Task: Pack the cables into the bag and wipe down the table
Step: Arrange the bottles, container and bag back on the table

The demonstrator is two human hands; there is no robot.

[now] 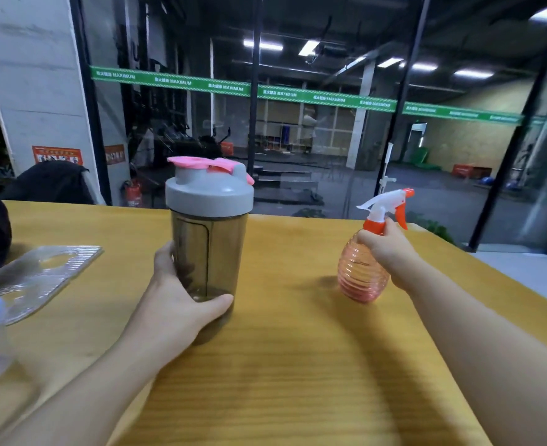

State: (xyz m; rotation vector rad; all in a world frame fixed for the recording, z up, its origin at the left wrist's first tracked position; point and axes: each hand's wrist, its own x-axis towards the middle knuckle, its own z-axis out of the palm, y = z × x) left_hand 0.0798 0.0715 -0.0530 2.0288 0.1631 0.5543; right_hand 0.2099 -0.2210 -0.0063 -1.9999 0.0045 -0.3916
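Translucent pink ribbed plastic spray bottle (pixel 362 272), orange-white trigger head, looks light, nearly empty, slick; best held at the neck. Right hand (pixel 384 246) fingers wrap that neck, bottle at the right of the yellow wooden table (pixel 297 365). Left hand (pixel 175 304) curls round the smoky grey-lidded shaker cup (pixel 209 239).

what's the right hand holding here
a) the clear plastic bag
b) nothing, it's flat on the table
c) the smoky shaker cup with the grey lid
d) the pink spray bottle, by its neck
d: the right hand is wrapped round the neck of the pink spray bottle just under its orange trigger, while the left hand grips the shaker cup.
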